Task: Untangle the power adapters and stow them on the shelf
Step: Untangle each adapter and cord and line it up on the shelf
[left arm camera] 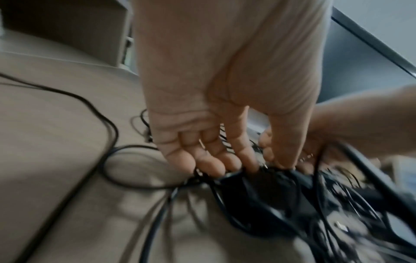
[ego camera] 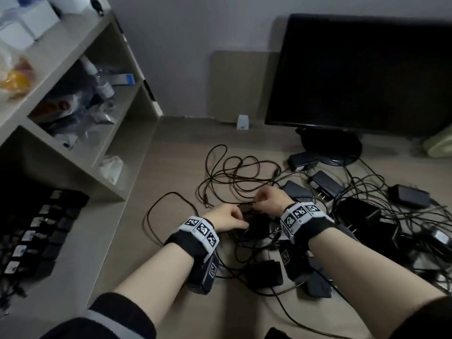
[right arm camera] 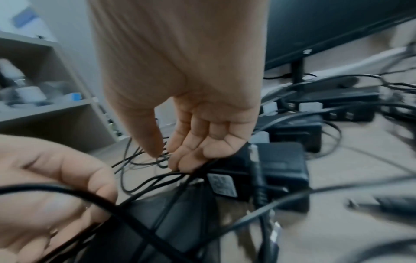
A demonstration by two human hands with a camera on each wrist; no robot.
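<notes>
A tangle of black power adapters and thin cords covers the desk's middle and right. My left hand curls its fingers and thumb onto the top of one black adapter in the pile; in the left wrist view the left hand has cords running under its fingertips. Just right of it, my right hand pinches a thin black cord between thumb and fingers, as the right wrist view shows the right hand. A boxy adapter with a label lies right behind that pinch. The shelf unit stands at the left.
A dark monitor on its stand fills the back right. Loose cord loops lie behind my hands, with several more adapters to the right. The shelf's upper compartments hold bottles and bags; rows of small black and silver items fill the lower left.
</notes>
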